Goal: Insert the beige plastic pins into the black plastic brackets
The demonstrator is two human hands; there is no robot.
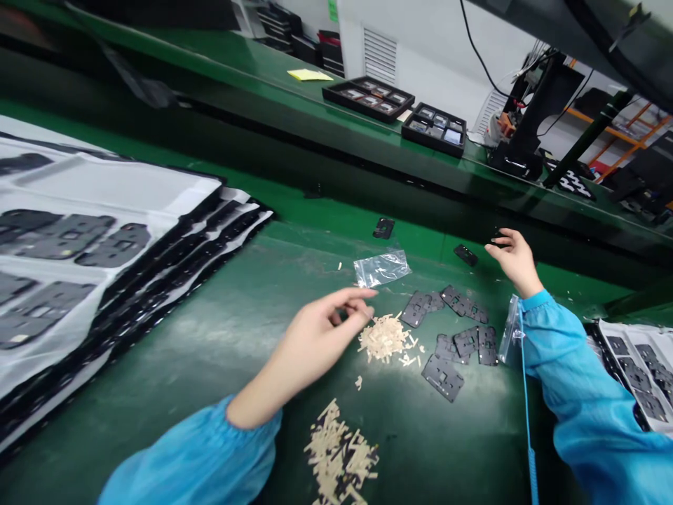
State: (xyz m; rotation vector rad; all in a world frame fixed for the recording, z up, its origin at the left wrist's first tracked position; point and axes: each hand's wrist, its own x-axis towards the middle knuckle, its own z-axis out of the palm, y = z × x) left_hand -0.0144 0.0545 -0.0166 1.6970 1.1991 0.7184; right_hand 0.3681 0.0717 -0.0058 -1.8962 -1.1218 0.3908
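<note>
Green bench point(226, 337), smooth with a dull sheen, runs beneath both hands to the foot of a long shelf point(221, 56), whose dark front bounds the reach at the back.

The left hand point(336, 322) hovers at the edge of a pile point(383, 338) of short, pale, flat strips, its fingers bent and thumb drawn toward them; whether it pinches a strip cannot be told. The right hand point(515, 263) is lifted farther back, near a black block point(465, 254), fingers curled; a tiny dark bit shows by the fingertips, but whether it is gripped cannot be told. Blue sleeves point(568, 372) gather at the wrists, and a blue cord point(527, 407) runs down from the right one.

Between the hands, thin black plates point(443, 377) with cut-outs lie scattered, some overlapping. One crinkled clear bag point(382, 268) sits behind the pile, another point(509, 330) beside the right sleeve. Nearer the front, a heap point(341, 456) mixes pale strips with dark bits.

A broad span of bench separates the left forearm from a stack point(137, 179) of white, black-edged sheets at left. At right, a white tray point(636, 333) holds dark parts. Two black boxes point(355, 105) point(431, 142) with square compartments stand on the shelf.
</note>
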